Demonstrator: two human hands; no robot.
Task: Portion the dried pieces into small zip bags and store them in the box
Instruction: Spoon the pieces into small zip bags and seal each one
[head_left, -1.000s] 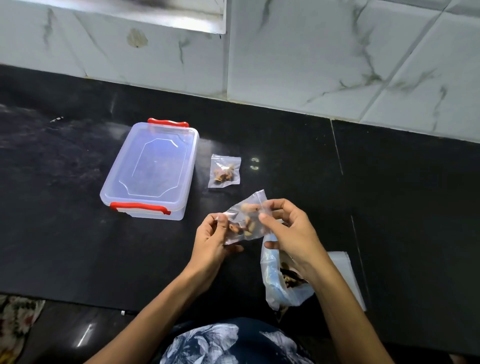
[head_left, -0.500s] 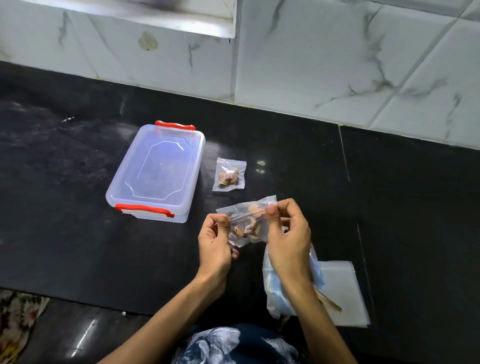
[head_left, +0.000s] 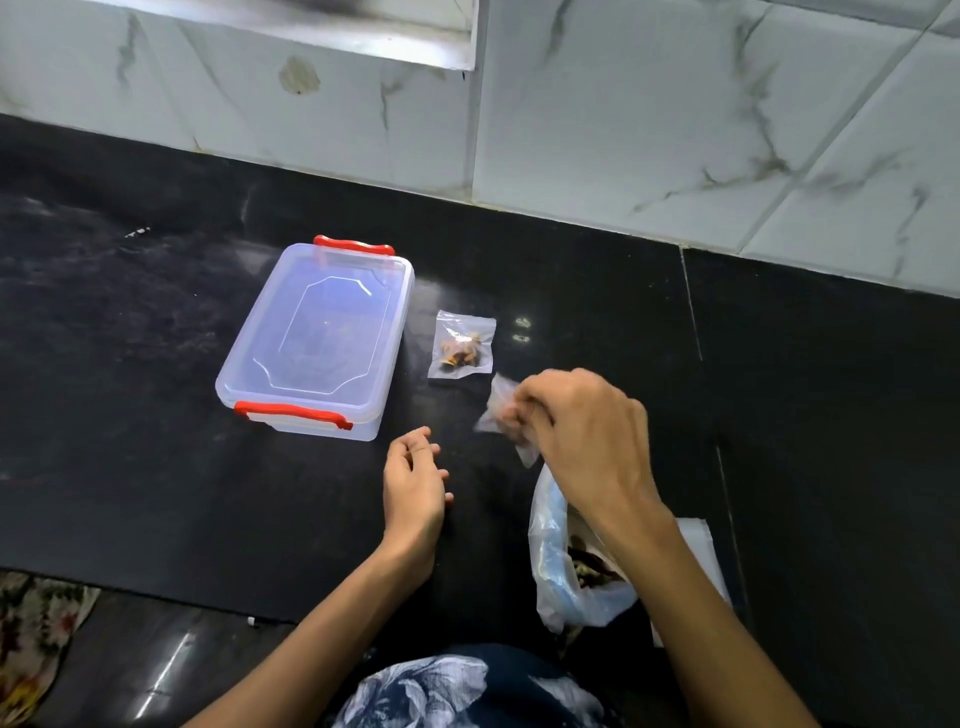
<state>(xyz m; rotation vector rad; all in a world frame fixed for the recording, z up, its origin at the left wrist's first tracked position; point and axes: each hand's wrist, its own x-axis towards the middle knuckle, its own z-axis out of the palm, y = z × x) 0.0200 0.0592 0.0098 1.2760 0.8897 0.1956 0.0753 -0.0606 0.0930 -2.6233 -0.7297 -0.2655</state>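
One zip bag (head_left: 503, 415) is pinched in the right hand (head_left: 587, 441), beyond the box (head_left: 317, 338); a filled bag (head_left: 461, 344) lies beside the box; the left hand (head_left: 415, 483) is held loosely curled, holding nothing

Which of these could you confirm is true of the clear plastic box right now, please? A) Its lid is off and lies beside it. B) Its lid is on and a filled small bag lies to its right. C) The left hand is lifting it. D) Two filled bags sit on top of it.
B: the box has its lid on, with a filled small bag on the counter just right of it.
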